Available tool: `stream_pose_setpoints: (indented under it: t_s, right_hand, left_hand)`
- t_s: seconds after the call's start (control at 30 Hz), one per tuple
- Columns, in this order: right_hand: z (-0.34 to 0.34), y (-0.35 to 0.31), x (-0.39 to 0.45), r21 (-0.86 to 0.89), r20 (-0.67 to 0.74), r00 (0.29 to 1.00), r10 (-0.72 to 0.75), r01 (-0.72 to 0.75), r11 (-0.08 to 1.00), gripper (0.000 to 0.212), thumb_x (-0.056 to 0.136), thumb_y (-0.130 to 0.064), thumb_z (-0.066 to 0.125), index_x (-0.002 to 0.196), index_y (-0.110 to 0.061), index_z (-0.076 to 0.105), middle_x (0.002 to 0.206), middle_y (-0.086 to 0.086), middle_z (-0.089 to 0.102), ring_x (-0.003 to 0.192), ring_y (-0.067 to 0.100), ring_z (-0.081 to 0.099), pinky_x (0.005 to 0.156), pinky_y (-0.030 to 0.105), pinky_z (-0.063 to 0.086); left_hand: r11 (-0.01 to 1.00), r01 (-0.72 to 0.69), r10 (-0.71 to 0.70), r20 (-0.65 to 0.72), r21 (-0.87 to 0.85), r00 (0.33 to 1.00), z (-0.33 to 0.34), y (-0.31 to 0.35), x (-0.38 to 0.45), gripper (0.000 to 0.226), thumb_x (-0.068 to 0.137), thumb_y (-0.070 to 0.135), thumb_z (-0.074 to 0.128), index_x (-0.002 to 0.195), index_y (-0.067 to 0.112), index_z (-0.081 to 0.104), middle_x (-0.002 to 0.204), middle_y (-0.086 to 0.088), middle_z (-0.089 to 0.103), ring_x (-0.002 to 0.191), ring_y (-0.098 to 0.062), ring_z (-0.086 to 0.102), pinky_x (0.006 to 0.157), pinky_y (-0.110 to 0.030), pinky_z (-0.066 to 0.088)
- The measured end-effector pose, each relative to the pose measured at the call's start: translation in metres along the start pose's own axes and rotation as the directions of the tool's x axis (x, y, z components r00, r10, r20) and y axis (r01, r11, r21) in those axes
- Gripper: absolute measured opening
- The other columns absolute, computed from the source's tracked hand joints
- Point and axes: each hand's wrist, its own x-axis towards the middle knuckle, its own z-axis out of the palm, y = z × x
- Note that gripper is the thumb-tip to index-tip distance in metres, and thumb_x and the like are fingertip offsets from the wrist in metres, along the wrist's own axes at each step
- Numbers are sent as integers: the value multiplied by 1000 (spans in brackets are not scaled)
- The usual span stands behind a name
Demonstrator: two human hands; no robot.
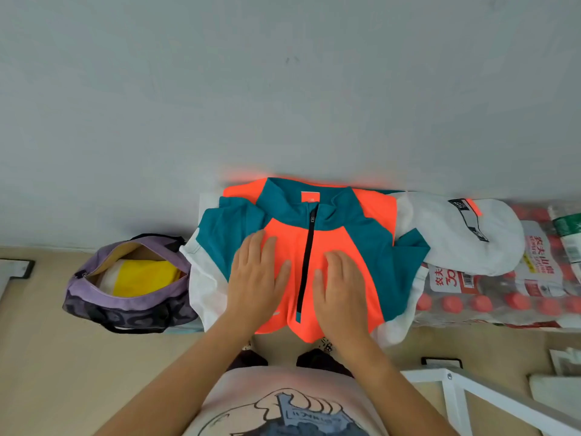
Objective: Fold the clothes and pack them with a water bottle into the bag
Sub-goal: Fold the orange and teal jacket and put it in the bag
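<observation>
An orange, teal and white zip-neck jacket [355,215] lies front-up on a low surface against the wall, its white right sleeve [456,234] spread out to the right. My left hand [256,278] lies flat on the orange chest left of the black zipper. My right hand [341,294] lies flat just right of the zipper. To the left stands a purple bag [125,305], unzipped, with a yellow and white folded garment [141,276] inside. No single loose water bottle can be told apart.
Shrink-wrapped packs of red-capped water bottles [503,302] lie under and beside the jacket on the right. A white metal frame [471,394] stands at the lower right. The grey wall rises directly behind the jacket; tan floor surrounds the bag.
</observation>
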Motion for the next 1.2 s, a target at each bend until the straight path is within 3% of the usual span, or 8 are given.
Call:
stream_pose_setpoints:
  t_s: [0.23, 0.43, 0.57, 0.67, 0.8, 0.9, 1.07, 1.2]
  right_hand:
    - [3, 38, 19, -137, 229, 971, -65, 99, 986, 74, 100, -53, 25, 154, -4, 25, 163, 11, 18, 152, 23, 14, 121, 45, 19]
    - [0, 49, 55, -186, 276, 953, -123, 178, 966, 73, 99, -53, 20, 153, -4, 27, 162, 11, 21, 151, 22, 16, 123, 40, 12]
    - [-1, 46, 54, -157, 247, 962, -119, 161, 974, 74, 97, -53, 20, 152, -3, 31, 161, 13, 25, 150, 25, 21, 123, 40, 14]
    - [1, 31, 52, -76, 177, 981, -76, 91, 993, 72, 97, -51, 26, 145, 1, 41, 155, 19, 36, 145, 32, 30, 120, 47, 22]
    - [10, -1, 50, -31, 99, 972, -213, 217, 976, 54, 98, -37, 39, 127, 5, 57, 142, 24, 49, 135, 39, 43, 111, 54, 33]
    - [21, -28, 51, -17, 143, 917, -372, 378, 925, 48, 97, -32, 41, 122, 3, 61, 140, 23, 52, 134, 38, 47, 107, 57, 38]
    - [41, -61, 61, 43, 281, 835, -473, 481, 876, 55, 99, -36, 36, 136, 1, 53, 146, 20, 48, 139, 35, 41, 112, 54, 33]
    - [47, -58, 66, 36, 301, 830, -469, 481, 876, 59, 100, -39, 33, 143, -2, 45, 153, 17, 40, 145, 33, 31, 116, 52, 28]
  left_hand:
    - [979, -164, 133, 221, 124, 966, 8, -43, 7, 66, 97, 54, 29, 150, 16, 37, 159, -3, 30, 148, -25, 23, 118, -49, 21]
    - [970, -225, 191, 289, 88, 938, -7, -55, 43, 64, 97, 54, 22, 151, 22, 35, 160, 2, 28, 150, -21, 19, 121, -46, 13]
    - [995, -86, 93, 152, -51, 984, -23, -61, 24, 59, 97, 47, 37, 146, 15, 44, 156, -7, 36, 147, -27, 26, 120, -44, 17]
    - [975, 171, -183, -78, -144, 980, -38, -78, -17, 50, 91, 34, 57, 134, 9, 53, 142, -11, 49, 134, -29, 41, 111, -43, 32]
    - [598, 604, -684, 59, -526, 727, -45, -89, -66, 25, 86, 26, 74, 100, 11, 60, 100, -5, 62, 96, -22, 57, 84, -39, 49]
    - [249, 696, -697, 374, -674, 612, -45, -94, -87, 20, 83, 23, 77, 78, 11, 62, 72, 2, 61, 69, -14, 54, 64, -25, 45]
    - [144, 657, -592, 468, -740, 656, -48, -97, -101, 5, 87, 19, 73, 84, 18, 69, 74, 8, 70, 65, -4, 61, 61, -15, 48]
    - [167, 706, -520, 547, -688, 656, -50, -93, -98, 11, 92, 25, 67, 87, 17, 69, 78, 0, 75, 72, -13, 70, 68, -28, 53]
